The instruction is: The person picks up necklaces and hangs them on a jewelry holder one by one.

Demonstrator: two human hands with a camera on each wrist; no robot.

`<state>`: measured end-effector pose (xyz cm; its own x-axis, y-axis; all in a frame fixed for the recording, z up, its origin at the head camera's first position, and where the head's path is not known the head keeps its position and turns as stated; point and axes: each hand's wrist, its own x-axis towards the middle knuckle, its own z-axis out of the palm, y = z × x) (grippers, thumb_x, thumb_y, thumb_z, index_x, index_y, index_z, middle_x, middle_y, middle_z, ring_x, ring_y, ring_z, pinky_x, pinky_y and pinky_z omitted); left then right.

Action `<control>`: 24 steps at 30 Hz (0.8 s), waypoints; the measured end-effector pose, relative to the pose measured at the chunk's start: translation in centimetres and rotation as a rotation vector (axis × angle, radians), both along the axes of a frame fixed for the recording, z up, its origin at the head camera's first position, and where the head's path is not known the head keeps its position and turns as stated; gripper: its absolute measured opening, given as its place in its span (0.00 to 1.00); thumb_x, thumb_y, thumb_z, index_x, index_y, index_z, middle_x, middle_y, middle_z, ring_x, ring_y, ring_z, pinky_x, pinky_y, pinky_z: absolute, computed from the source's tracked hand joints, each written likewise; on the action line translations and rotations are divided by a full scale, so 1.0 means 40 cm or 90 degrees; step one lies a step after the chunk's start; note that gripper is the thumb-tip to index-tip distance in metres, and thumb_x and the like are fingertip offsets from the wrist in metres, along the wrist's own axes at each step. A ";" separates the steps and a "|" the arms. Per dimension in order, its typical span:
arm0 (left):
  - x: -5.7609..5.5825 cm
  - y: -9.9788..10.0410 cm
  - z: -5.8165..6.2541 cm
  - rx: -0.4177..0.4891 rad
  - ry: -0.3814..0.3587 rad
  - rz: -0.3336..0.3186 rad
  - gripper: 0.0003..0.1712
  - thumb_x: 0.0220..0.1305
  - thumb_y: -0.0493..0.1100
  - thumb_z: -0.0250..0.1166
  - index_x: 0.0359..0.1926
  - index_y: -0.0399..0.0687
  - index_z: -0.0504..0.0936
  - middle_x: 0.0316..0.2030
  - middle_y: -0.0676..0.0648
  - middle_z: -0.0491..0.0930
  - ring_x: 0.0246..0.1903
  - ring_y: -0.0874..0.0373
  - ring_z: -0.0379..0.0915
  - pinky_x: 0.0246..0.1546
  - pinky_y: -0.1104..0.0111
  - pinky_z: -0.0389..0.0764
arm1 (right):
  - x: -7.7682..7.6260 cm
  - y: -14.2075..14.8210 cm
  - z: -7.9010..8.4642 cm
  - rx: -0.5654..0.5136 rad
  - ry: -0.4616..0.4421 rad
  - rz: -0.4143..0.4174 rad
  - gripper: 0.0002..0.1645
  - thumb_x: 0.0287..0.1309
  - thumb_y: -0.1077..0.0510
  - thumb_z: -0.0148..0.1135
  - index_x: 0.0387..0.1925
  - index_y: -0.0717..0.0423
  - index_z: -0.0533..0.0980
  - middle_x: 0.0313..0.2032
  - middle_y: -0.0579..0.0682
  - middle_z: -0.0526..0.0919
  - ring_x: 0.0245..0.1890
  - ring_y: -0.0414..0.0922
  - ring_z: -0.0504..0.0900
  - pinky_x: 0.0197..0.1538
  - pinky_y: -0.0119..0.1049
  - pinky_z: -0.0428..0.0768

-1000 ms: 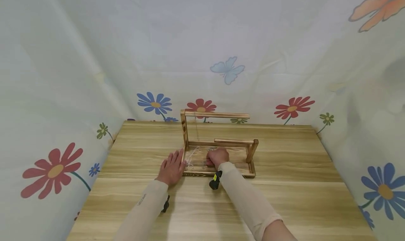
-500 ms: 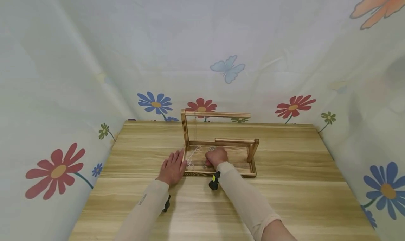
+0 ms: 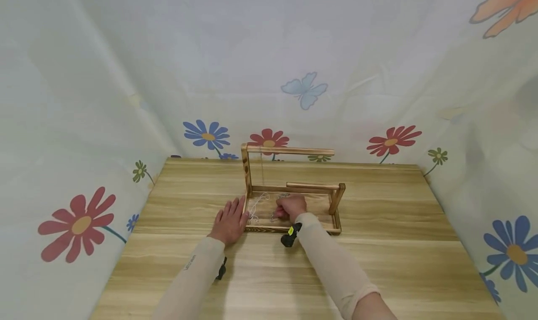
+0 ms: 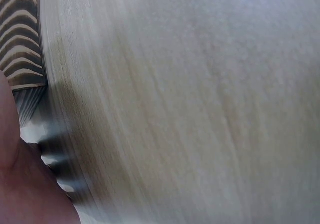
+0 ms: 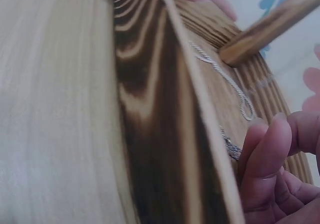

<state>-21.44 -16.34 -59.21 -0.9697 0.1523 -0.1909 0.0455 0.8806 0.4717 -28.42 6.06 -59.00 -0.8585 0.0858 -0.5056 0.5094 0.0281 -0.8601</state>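
Dark chain: the dark silvery chain (image 5: 229, 145) is lying on the floor of the tray (image 3: 316, 203), just left of the fingertips of the right hand (image 3: 292, 205) and disappearing behind them; a farther tuft of chain (image 3: 284, 195) is showing beyond the knuckles; the long axis is seemingly running from near to far across the tray, though the hand is hiding whether the two bits are joining; the right hand is clearly being the nearer one.
Right fingers: they are curling inward low over the tray; I cannot tell whether they are pinching any chain.
Left fingers: the left hand (image 3: 230, 222) is lying flat, released and grasping nothing; its thumb is resting against or just beside the tray's left end.
Pale chain: the pale chain (image 5: 231, 77) is looping slantwise over the tray's left part, between the hands; it is looking twisted, ropelike and silvery white.
Posts and bars: the tall post (image 3: 245, 170) is carrying a long upper bar (image 3: 294, 150); the short post (image 3: 337, 199) is bearing a lower bar (image 3: 313, 186); a fine strand is hanging from the upper one.
Wood: the tray's sides are showing scorched, wavy grain; the table (image 3: 378, 264) is looking paler and smoother, with streaks running lengthwise.
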 end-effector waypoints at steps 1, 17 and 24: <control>0.000 0.001 0.002 -0.006 -0.002 0.001 0.37 0.85 0.58 0.36 0.85 0.54 0.43 0.84 0.40 0.46 0.84 0.36 0.36 0.81 0.37 0.41 | -0.002 0.003 -0.001 -0.010 -0.005 -0.006 0.04 0.50 0.69 0.61 0.26 0.64 0.81 0.12 0.48 0.82 0.10 0.37 0.80 0.17 0.29 0.79; -0.015 -0.009 -0.025 0.001 -0.022 0.000 0.38 0.84 0.62 0.34 0.86 0.59 0.39 0.85 0.43 0.41 0.85 0.39 0.31 0.81 0.38 0.38 | -0.006 -0.004 0.001 0.239 0.072 0.106 0.10 0.43 0.67 0.65 0.13 0.54 0.76 0.07 0.42 0.74 0.07 0.37 0.74 0.18 0.32 0.74; -0.019 -0.008 -0.034 0.005 -0.024 0.000 0.38 0.84 0.62 0.35 0.86 0.59 0.38 0.85 0.43 0.41 0.85 0.40 0.31 0.82 0.38 0.37 | 0.005 -0.020 0.008 0.365 0.124 0.169 0.15 0.47 0.63 0.63 0.09 0.51 0.80 0.03 0.40 0.72 0.06 0.37 0.73 0.17 0.30 0.72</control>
<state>-22.20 -16.67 -60.57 -0.9619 0.1544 -0.2256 0.0282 0.8768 0.4801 -28.24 5.25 -58.69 -0.9589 0.0678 -0.2753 0.2579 0.6126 -0.7471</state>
